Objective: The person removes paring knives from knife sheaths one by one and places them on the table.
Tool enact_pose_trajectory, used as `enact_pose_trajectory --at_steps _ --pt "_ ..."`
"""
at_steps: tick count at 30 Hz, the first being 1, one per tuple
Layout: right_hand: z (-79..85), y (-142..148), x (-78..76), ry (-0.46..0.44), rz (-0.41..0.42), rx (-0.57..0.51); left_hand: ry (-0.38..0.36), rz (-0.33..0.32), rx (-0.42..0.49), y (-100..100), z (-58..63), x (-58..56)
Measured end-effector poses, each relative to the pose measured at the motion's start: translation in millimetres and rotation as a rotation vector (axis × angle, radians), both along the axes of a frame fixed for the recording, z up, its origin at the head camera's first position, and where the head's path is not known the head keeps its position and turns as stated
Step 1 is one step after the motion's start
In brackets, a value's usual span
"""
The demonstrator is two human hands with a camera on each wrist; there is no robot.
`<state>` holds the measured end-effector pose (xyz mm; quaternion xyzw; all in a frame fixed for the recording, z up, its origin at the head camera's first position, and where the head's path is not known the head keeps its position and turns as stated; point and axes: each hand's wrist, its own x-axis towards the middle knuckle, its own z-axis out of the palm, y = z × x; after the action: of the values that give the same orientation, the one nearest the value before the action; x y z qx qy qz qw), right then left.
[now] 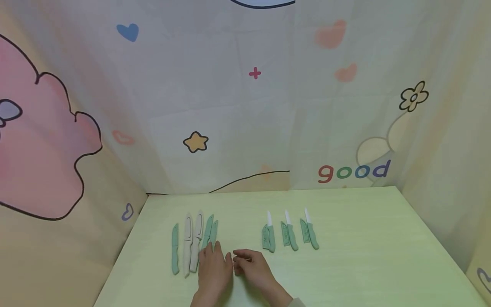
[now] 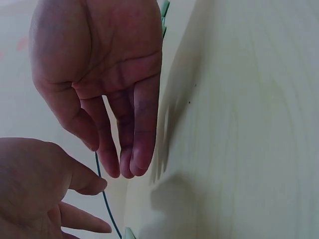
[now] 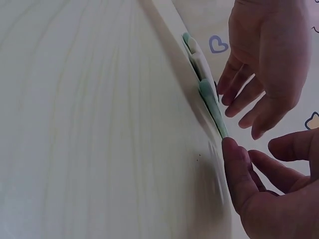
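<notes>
My left hand (image 1: 215, 268) hovers low over the table, its fingers relaxed and overlapping the lower ends of two green knives (image 1: 209, 228) in the head view. Just to its right is my right hand (image 1: 255, 270), with loosely bent fingers facing the left. Neither hand holds anything; a narrow gap separates them. In the left wrist view the right hand's palm (image 2: 99, 59) shows, with the left thumb (image 2: 84, 179) near it. Left of my left hand lie two beige knives (image 1: 188, 238) and a single green knife (image 1: 175, 249).
Right of the hands lie three green-handled knives (image 1: 271, 238) with white blades, each beside a green sheath (image 1: 265, 236). The pale table (image 1: 364, 256) meets a patterned cloth backdrop (image 1: 230, 98) at its far edge, and cloth also hangs at both sides.
</notes>
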<state>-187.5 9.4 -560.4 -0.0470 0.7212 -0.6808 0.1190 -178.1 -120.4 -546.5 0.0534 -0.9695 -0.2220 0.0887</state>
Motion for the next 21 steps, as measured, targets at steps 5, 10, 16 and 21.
enact_pose_trajectory --at_steps 5,10,16,21 --pt "-2.4 -1.9 -0.3 -0.002 0.026 0.022 -0.039 -0.009 -0.001 -0.4 0.7 0.1" --pt "-0.2 -3.9 1.3 -0.013 0.065 0.014 -0.076 -0.011 0.037 1.8 1.0 -1.1" --pt "9.7 -6.1 4.4 -0.038 0.098 -0.067 -0.052 -0.004 0.067 -2.5 -1.8 -4.3" --pt "2.3 -8.2 3.5 -0.028 0.138 -0.104 -0.014 0.0 0.072 -7.2 -3.4 -6.8"
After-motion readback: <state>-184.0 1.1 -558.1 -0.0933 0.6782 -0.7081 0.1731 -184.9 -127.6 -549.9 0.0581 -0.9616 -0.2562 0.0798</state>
